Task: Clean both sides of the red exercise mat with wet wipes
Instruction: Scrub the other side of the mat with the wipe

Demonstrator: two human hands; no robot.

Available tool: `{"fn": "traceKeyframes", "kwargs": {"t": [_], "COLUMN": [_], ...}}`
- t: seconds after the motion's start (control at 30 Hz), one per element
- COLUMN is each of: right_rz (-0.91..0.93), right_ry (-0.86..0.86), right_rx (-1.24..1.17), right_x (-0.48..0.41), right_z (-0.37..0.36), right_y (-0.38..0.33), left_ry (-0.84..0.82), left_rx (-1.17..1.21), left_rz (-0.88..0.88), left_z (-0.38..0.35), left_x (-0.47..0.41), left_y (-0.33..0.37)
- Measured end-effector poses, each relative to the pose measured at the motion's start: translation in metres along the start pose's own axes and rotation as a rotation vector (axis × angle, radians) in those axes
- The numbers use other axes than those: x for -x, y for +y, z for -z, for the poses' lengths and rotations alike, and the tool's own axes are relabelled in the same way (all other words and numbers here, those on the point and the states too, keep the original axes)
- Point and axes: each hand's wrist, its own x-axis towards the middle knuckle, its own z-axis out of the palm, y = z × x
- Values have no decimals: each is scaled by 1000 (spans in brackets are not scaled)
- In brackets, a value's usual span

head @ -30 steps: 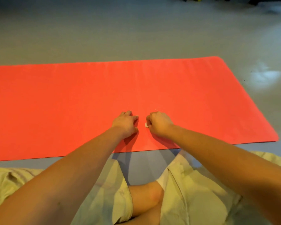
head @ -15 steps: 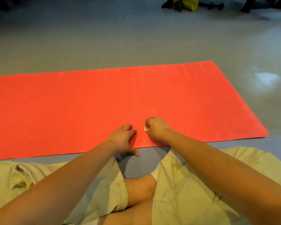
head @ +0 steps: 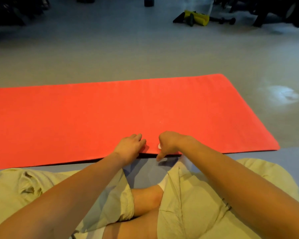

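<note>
The red exercise mat (head: pixel 93 118) lies flat on the grey floor, running off the left side of the view. Both my hands are at its near long edge, close together. My left hand (head: pixel 129 147) has its fingers curled on top of the mat's edge, with the thumb hidden beneath. A dark shadow shows under the edge there, so it is raised slightly. My right hand (head: pixel 170 143) holds a small balled white wet wipe (head: pixel 159 146) in curled fingers, with the thumb pointing down past the mat's edge.
My crossed legs in pale green shorts (head: pixel 188 204) are just in front of the mat. Far across the grey floor (head: pixel 145 54) lie a yellow and black item (head: pixel 196 18), dumbbells (head: pixel 226 20) and dark equipment (head: pixel 274 12). A pale glare patch (head: pixel 281 94) lies right of the mat.
Both hands have drawn back from the mat's surface to its near edge. The left hand's thumb has gone out of sight under the edge. The view has tilted up, showing more floor.
</note>
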Motion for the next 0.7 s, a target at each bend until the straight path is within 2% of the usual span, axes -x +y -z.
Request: {"fn": "traceKeyframes", "kwargs": {"t": [0.07,0.27,0.43,0.53,0.7], "right_rz": [-19,9,37,128,183], "right_ry": [53,191,379,475,469], "right_rx": [119,266,251,196,163], "right_x": [5,9,9,-2,-33], "right_z": [-4,-15,-18,-19,-20], "right_y": [-4,-16,-25,-43,-95], "left_ry": [-43,-126,-41,-17,-86], "left_rx": [-43,-117,-95,-107,-161], "left_rz": [58,-6,13,56,144], "left_z": [11,49,58,60,57], "left_x": [0,-1,9,25,55], "left_y": [-5,-5,-25,-53,-94]}}
